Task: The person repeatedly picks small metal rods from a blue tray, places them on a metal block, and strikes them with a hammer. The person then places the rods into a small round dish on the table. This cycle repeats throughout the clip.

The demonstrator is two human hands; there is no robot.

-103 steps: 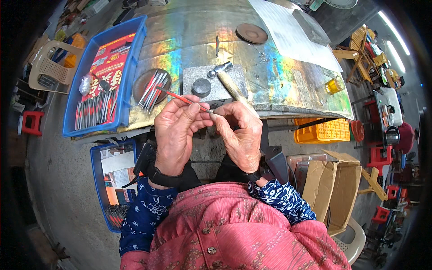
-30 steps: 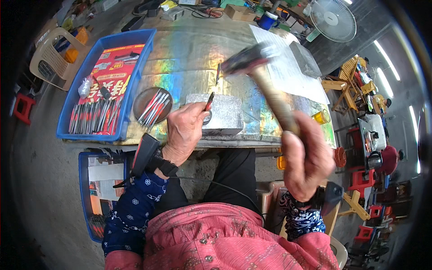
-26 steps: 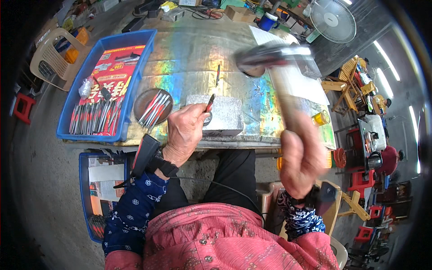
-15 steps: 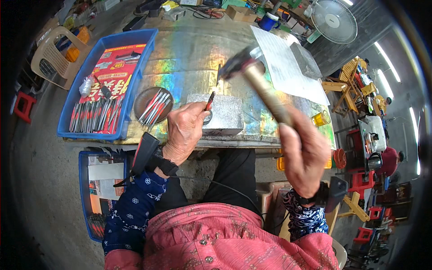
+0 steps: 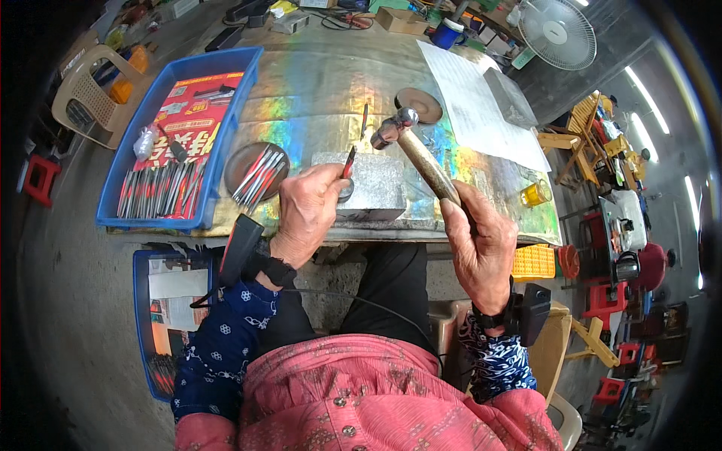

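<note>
My left hand point(image 5: 307, 214) pinches a slim red-and-black pointed piece point(image 5: 349, 161) at the left side of a grey metal block point(image 5: 380, 188). Its dark tip points up and away from me; the lower end is hidden by my fingers. In my right hand point(image 5: 481, 248) is a ball-peen hammer point(image 5: 427, 165), gripped by its wooden handle. The hammer head hangs just beyond the block's far right, apart from the pinched piece. Another thin dark piece point(image 5: 365, 120) lies farther back. Left of my left hand, a round dark dish point(image 5: 235, 160) holds several similar slim pieces.
A blue tray point(image 5: 242, 116) with rows of slim pieces stands at the table's left. White sheets point(image 5: 481, 113) and a dark round disc point(image 5: 421, 104) lie at the far right. A yellow jar point(image 5: 535, 194) sits near the right edge. Another blue tray point(image 5: 140, 323) is below left.
The hammer has swung lower and to the left, and my right hand has moved left with it. My left hand stays at the block with the slim piece.
</note>
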